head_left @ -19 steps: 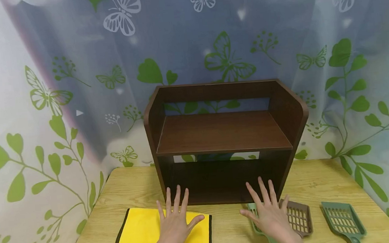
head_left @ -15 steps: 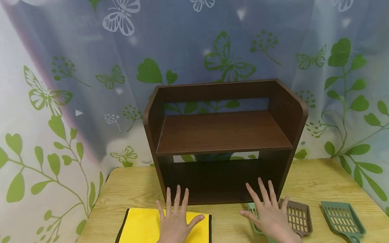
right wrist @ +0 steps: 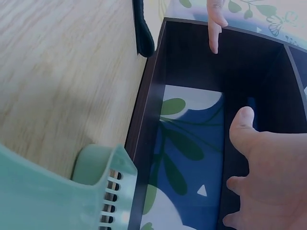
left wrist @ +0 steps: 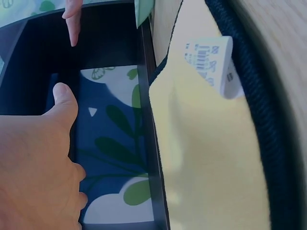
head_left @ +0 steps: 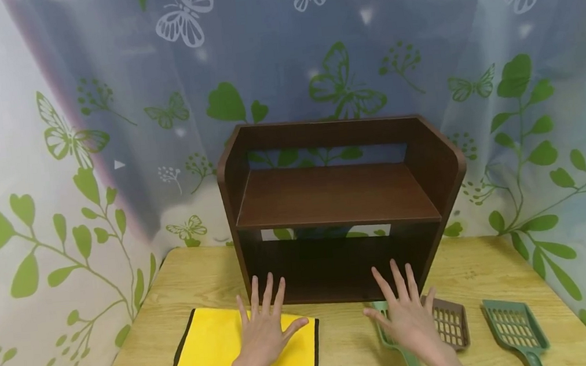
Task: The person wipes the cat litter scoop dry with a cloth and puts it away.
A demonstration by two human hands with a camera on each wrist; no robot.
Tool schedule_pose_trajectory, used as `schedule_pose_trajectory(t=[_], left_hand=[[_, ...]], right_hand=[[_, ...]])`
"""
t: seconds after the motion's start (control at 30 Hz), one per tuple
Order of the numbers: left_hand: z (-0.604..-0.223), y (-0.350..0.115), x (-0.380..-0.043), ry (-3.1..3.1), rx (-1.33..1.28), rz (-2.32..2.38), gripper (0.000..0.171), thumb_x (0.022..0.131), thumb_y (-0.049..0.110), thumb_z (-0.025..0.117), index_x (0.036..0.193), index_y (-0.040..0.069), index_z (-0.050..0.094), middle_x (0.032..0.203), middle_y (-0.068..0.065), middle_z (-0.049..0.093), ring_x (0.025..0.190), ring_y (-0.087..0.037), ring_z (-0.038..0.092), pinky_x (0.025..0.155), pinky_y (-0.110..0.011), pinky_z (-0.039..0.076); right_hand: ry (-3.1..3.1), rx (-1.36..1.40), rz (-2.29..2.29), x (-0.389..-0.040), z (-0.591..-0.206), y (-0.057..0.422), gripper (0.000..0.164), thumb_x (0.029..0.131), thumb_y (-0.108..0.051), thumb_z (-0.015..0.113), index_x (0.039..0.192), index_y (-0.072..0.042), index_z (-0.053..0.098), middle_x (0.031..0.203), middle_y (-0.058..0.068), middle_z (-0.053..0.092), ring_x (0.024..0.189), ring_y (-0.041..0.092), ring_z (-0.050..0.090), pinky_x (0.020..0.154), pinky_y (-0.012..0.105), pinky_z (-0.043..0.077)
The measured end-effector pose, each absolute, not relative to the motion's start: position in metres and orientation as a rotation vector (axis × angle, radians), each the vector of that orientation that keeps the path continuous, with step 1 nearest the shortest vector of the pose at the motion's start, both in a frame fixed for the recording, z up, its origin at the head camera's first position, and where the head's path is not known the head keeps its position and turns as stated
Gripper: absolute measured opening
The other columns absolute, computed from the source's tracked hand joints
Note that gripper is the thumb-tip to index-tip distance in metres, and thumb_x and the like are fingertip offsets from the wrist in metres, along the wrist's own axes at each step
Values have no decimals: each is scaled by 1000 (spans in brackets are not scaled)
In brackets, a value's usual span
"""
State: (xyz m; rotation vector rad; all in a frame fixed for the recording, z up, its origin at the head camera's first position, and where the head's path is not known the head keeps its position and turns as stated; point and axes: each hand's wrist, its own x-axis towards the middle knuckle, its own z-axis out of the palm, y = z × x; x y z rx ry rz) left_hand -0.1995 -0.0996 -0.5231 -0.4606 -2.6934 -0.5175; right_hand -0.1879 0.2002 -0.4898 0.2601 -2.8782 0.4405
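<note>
Both hands are spread in front of a dark brown two-tier shelf (head_left: 336, 196), fingers straight and nothing held. In the head view my left hand (head_left: 264, 331) hovers over a folded yellow cloth (head_left: 208, 347) with black edging and a white tag (left wrist: 208, 62). My right hand (head_left: 408, 318) overlaps a light green litter scoop (head_left: 410, 361) and a brown litter scoop (head_left: 450, 323), covering part of each. Farther right lies a darker green litter scoop (head_left: 517, 326). The left wrist view shows the cloth close up; the light green scoop fills the lower left of the right wrist view.
The wooden table (head_left: 348, 341) carries everything. A curtain (head_left: 281, 50) printed with leaves and butterflies hangs behind the shelf and along both sides, and shows through gaps in the shelf's back.
The head view has tilted slightly, so the shelf, cloth and scoops sit a little higher in it. Both hands keep the same spread pose.
</note>
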Motion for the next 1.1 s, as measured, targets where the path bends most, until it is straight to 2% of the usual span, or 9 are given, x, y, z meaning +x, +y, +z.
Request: schedule_pose_trajectory(t=[0.23, 0.33, 0.43, 0.5, 0.57, 0.67, 0.73, 0.87, 1.1], left_hand=[[-508, -102, -207, -2739, -408, -640, 82, 96, 56, 59, 159, 13, 32, 164, -17, 29, 151, -46, 16, 110, -77, 12], [-499, -107, -212, -2709, -365, -823, 71, 100, 49, 58, 156, 10, 39, 158, -17, 40, 149, -45, 26, 111, -75, 18], [-493, -116, -217, -2647, -333, -1014, 59, 103, 44, 55, 150, 10, 49, 148, -16, 53, 140, -41, 44, 110, -65, 34], [-492, -124, -220, -2608, -324, -1099, 50, 105, 42, 54, 143, 10, 57, 139, -13, 62, 124, -35, 61, 101, -54, 48], [-491, -132, -222, -2587, -325, -1163, 42, 106, 40, 53, 134, 11, 65, 126, -9, 70, 91, -28, 70, 78, -39, 57], [-494, -146, -226, -2582, -332, -1186, 32, 106, 34, 54, 122, 11, 71, 108, -3, 76, 62, -23, 61, 52, -28, 44], [-498, -155, -230, -2595, -333, -1167, 27, 105, 31, 57, 116, 12, 73, 100, 2, 77, 63, -21, 62, 51, -27, 42], [-508, -171, -236, -2641, -320, -1114, 21, 103, 28, 62, 109, 14, 77, 96, 5, 77, 91, -20, 73, 74, -35, 57], [-523, -186, -242, -2728, -379, -990, 16, 98, 22, 69, 104, 11, 78, 99, -2, 77, 95, -26, 73, 83, -45, 57]], right_hand=[[-2843, 253, 605, -193, -474, 207, 81, 96, -49, 65, 160, -16, 29, 165, 23, 17, 150, 51, 12, 102, 84, 16], [-2806, 249, 778, -195, -468, 215, 73, 99, -44, 62, 158, -11, 34, 161, 26, 29, 145, 51, 27, 102, 77, 30], [-2781, 220, 989, -196, -463, 226, 63, 103, -40, 59, 153, -6, 42, 152, 26, 44, 134, 47, 48, 99, 64, 45], [-2781, 168, 1097, -195, -462, 233, 56, 104, -39, 57, 148, -6, 50, 143, 23, 55, 120, 42, 61, 90, 52, 54], [-2789, 108, 1190, -193, -463, 239, 48, 105, -37, 57, 142, -7, 57, 131, 18, 64, 106, 33, 69, 79, 41, 57], [-2819, 34, 1251, -190, -468, 248, 38, 104, -33, 58, 129, -5, 65, 111, 11, 72, 85, 24, 72, 64, 30, 55], [-2833, 4, 1293, -188, -473, 252, 34, 104, -29, 60, 123, -2, 67, 101, 10, 74, 77, 21, 72, 61, 28, 56], [-2835, -51, 1356, -180, -484, 258, 29, 103, -25, 62, 112, 2, 69, 90, 8, 73, 68, 20, 70, 59, 31, 58], [-2892, -127, 1375, -165, -498, 264, 27, 103, -28, 62, 104, -1, 67, 80, 3, 69, 64, 17, 67, 60, 31, 58]])
